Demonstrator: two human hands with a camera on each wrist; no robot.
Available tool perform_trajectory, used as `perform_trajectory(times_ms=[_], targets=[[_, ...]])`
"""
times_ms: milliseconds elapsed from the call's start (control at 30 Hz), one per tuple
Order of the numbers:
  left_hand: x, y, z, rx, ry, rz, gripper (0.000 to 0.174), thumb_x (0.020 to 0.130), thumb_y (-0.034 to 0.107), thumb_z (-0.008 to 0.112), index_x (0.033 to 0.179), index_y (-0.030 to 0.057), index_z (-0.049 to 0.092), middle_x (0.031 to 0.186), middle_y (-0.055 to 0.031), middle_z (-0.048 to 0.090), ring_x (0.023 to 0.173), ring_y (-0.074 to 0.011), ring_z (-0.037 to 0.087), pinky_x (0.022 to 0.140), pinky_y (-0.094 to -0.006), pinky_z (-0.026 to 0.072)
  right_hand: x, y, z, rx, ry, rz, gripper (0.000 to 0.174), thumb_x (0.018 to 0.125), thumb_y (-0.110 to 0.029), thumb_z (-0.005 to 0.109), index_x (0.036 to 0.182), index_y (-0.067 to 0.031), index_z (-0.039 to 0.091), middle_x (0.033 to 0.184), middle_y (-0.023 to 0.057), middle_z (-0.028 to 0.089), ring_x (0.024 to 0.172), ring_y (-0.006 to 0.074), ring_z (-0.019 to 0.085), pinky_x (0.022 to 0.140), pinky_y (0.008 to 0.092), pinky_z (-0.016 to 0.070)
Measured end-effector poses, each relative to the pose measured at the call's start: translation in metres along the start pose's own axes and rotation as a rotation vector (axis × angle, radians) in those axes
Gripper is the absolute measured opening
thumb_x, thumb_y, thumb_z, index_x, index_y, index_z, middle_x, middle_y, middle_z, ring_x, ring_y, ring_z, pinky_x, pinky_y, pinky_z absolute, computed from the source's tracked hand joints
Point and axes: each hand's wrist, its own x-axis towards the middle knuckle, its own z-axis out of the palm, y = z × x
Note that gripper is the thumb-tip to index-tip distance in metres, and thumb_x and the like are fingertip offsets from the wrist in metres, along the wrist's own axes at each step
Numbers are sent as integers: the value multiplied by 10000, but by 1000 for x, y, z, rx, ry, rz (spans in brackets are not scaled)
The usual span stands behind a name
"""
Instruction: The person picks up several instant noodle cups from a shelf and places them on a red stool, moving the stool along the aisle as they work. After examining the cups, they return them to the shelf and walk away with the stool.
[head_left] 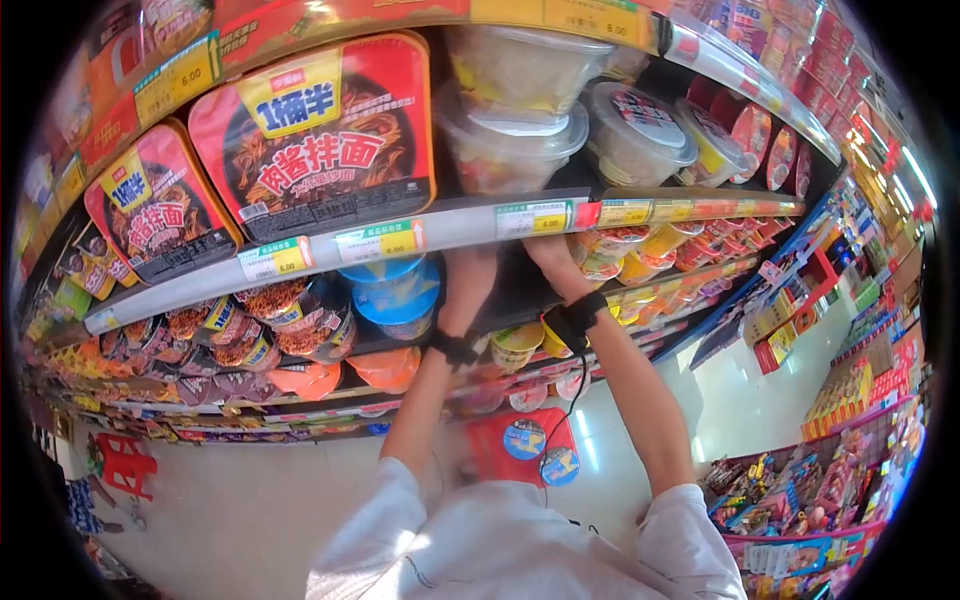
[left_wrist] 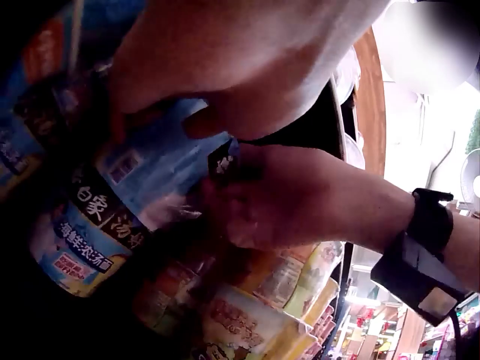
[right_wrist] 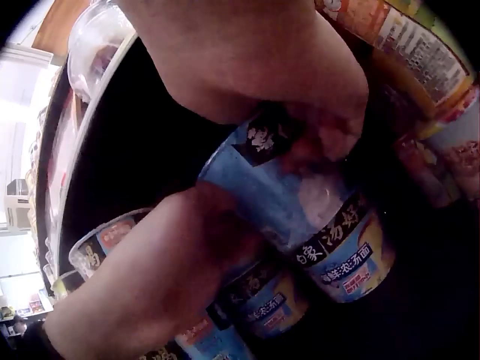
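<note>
Both wrists are crossed by the shelf's price-tagged edge (head_left: pixel 455 222), center of the head view; blue cups (head_left: pixel 395 295) lie to the left, yellow cups (head_left: pixel 517 345) below. A dark gap is seen upper left in the right wrist view, beside the blue noodle cup (right_wrist: pixel 266 199). That cup is gripped by the right hand's (right_wrist: pixel 262 67) curled fingers and touched by the left hand (right_wrist: pixel 161 262), whose shadowed finger pose cannot be told.

Dk. shelf (head_left: pixel 500 308), blue noodle cups (head_left: pixel 396 300), blk. bowls (head_left: pixel 325 325), red-yel. tubs (head_left: pixel 608 243)
</note>
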Motion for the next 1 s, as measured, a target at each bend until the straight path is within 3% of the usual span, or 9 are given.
perform_trajectory(times_ms=[167,267,400,433,567,633,800,933,1000], targets=[[11,-6,8,-93,-44,38,297,859,9,495,1140,-60,563,1129,-311,584,1127,-492,493,976,-481,386,-4,-42,-19,-73,-27,190,210,922,-126,567,1107,-30,541,1135,93,591,1050,222,539,932,361,428],[14,-16,15,-41,-41,55,280,850,-2,495,1113,-60,572,1110,-305,592,1113,-484,506,963,-474,394,-7,-21,-3,-137,146,-34,193,902,-160,564,1021,-9,575,1053,190,623,999,309,583,837,421,453],[14,-20,12,-133,-64,60,260,845,-19,499,1089,-60,582,1068,-293,613,1066,-477,538,930,-469,415,-17,-54,-16,767,-9,410,225,955,-106,515,1166,-33,546,1192,80,583,1092,217,538,949,349,421],[12,-18,8,-98,-135,-28,261,847,-27,496,1091,-58,585,1043,-289,623,1050,-478,548,915,-476,422,-15,-46,-13,689,-16,402,266,962,-101,518,1220,-43,541,1232,73,566,1121,196,524,979,336,406],[3,-14,10,-55,-39,11,264,871,-13,488,1113,-66,580,1076,-302,612,1065,-493,531,921,-486,416,-13,-26,4,586,66,142,170,913,-117,609,1067,-56,567,1081,39,592,981,158,534,854,318,458],[0,-20,15,-37,-29,-5,262,887,3,487,1122,-72,577,1101,-312,601,1075,-504,516,930,-495,407,-10,-33,12,750,157,280,177,913,-126,611,1070,-56,567,1071,41,591,973,157,530,841,318,460],[-1,-20,20,58,-61,69,282,916,57,495,1158,-74,556,1167,-341,553,1102,-520,477,944,-515,390,-1,-18,19,552,140,236,173,917,-140,608,1055,-43,570,1054,59,602,954,165,545,816,329,470],[-10,-18,25,87,-89,-6,344,922,77,504,1223,-90,498,1217,-366,501,1118,-535,455,962,-519,374,-6,-36,6,405,100,278,233,981,-193,498,1138,-30,556,1192,67,566,1072,195,499,958,338,409],[-14,-20,31,90,-68,63,404,887,47,505,1261,-100,461,1284,-361,449,1202,-536,387,1033,-531,327,-9,-43,2,274,164,171,238,925,-151,532,1108,-7,578,1125,141,613,1049,253,565,901,364,447]])
